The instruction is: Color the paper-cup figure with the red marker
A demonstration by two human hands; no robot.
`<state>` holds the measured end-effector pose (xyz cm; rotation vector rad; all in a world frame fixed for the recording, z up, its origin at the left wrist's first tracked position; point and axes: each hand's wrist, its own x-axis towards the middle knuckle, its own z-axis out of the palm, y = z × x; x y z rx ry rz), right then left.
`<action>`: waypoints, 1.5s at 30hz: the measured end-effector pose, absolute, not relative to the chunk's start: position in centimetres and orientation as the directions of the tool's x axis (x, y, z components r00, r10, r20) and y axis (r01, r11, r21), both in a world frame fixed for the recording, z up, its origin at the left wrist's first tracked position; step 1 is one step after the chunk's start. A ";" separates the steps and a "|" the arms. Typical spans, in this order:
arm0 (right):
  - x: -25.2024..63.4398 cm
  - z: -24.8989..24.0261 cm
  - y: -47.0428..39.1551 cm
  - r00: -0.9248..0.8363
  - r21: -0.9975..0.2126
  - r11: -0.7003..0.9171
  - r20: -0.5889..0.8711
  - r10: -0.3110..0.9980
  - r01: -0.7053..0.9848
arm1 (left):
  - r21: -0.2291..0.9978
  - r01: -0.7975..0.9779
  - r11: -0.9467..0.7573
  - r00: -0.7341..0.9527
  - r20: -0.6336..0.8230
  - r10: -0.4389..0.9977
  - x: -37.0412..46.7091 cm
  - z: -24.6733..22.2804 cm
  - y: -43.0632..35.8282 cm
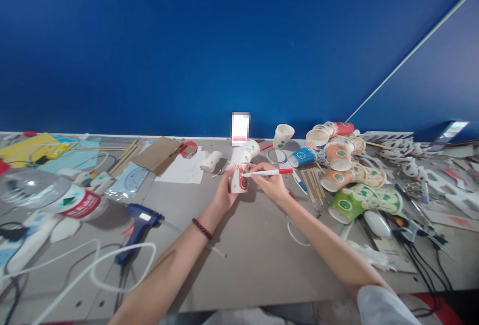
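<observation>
My left hand (224,192) is closed round the lower left side of a red and white paper cup (235,184), holding it over the middle of the table. In my right hand (275,182) is a white marker pen with a red end (279,171), its tip side pointing left at the cup's wall. Whether the tip touches the cup I cannot tell. Right behind the held cup are white paper cups with green leaf prints (251,150). Another white paper cup (283,136) stands upright farther back on the right.
Coloured paper cups (344,205) lie on the right beside wooden sticks (312,185). A blue glue gun (140,225), a large plastic bottle (56,195) and white cable (123,287) occupy the left. Cardboard (159,155) and white paper (183,172) lie behind. A blurred lit screen (240,129) stands by the blue wall.
</observation>
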<state>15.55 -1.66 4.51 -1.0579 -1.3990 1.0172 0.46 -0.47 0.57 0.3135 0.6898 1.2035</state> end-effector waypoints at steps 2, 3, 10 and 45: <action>15.6 4.4 -1.6 -0.031 -0.967 0.246 0.244 0.969 0.071 | 0.570 -0.745 0.346 0.186 -0.321 0.929 0.5 0.7 -0.5; 15.7 4.4 -1.6 -0.030 -0.967 0.247 0.245 0.969 0.069 | 0.568 -0.746 0.347 0.187 -0.321 0.928 0.5 0.8 -0.5; 15.6 4.4 -1.6 -0.076 -0.970 0.237 0.232 0.970 0.061 | 0.542 -0.758 0.363 0.201 -0.336 0.920 0.5 0.8 -0.5; 15.7 4.0 -1.5 -0.024 -0.967 0.253 0.252 0.967 0.013 | 0.565 -0.749 0.346 0.212 -0.290 0.933 0.6 1.0 -0.6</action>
